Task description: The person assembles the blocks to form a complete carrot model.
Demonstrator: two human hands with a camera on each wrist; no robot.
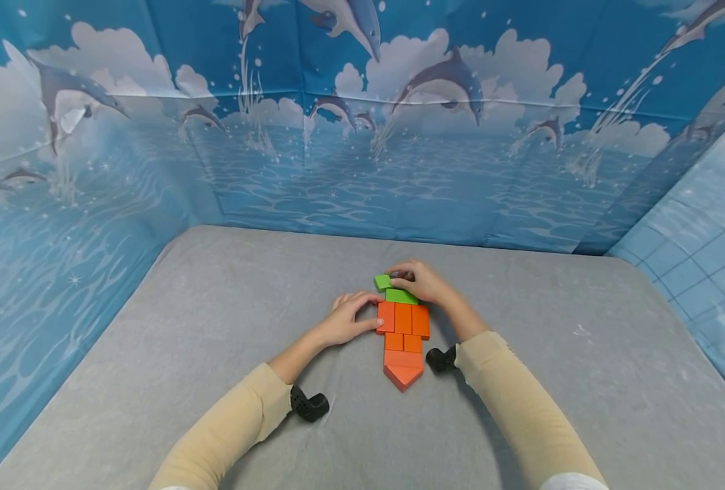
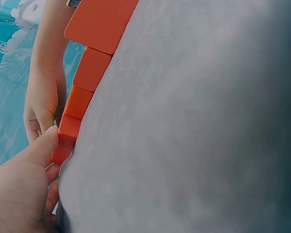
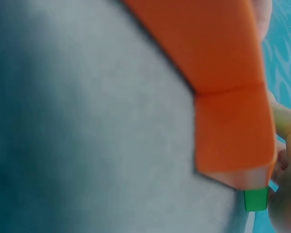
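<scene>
Orange and green blocks lie flat in a column on the grey surface. My left hand is at the column's left side, its thumb and index finger at the two ends of the left red-orange block. The left wrist view shows the thumb against that block's near edge. My right hand reaches over the top end, thumb and index finger at the right corner of a small green block, which sits slightly askew. A longer green block lies below it, partly under the right hand.
A pointed orange-red block forms the column's near end. Black wrist-worn devices hang under both forearms. The grey cloth surface spreads around, and a blue dolphin-print curtain stands behind and at the sides.
</scene>
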